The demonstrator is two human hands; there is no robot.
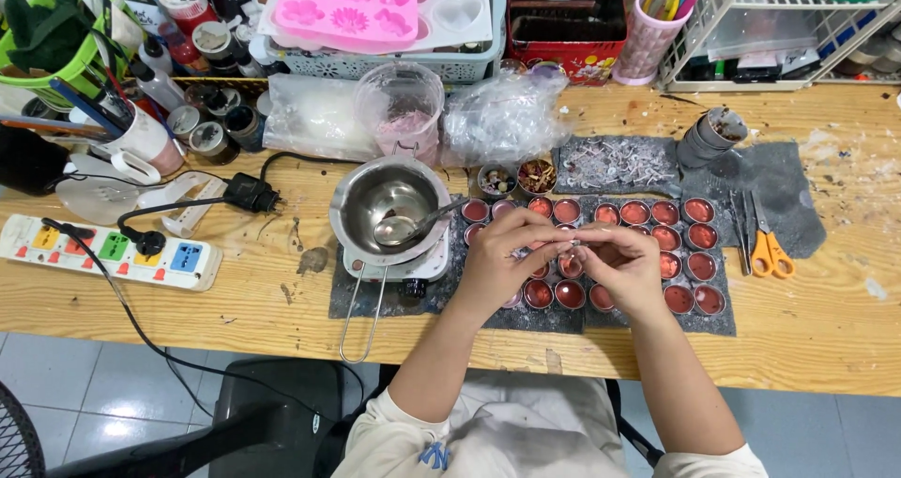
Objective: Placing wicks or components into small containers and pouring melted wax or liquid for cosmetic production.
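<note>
- A white power strip with coloured sockets [113, 251] lies near the left end of the wooden tabletop [826, 337], its black cable trailing off the near edge, so that current is within reach of the heater.
- A steel melting pot with a long wire handle [389, 206] sits on a small white hot plate [399, 267], with a metal spoon [413, 227] resting in it; the handle juts over the near edge, easy to grab.
- The left hand [502, 257] curls inward, its fingertips pressed to a tiny pale piece [574, 243], too small to identify.
- The right hand [624, 267] meets it, pinching the same piece from the other side, just above the tins.
- Small round tins of reddish wax [680, 239] stand in close rows on a dark grey felt mat [788, 197], which shields the wood.
- Orange-handled scissors [770, 248] lie on the mat's right side, near the hands.
</note>
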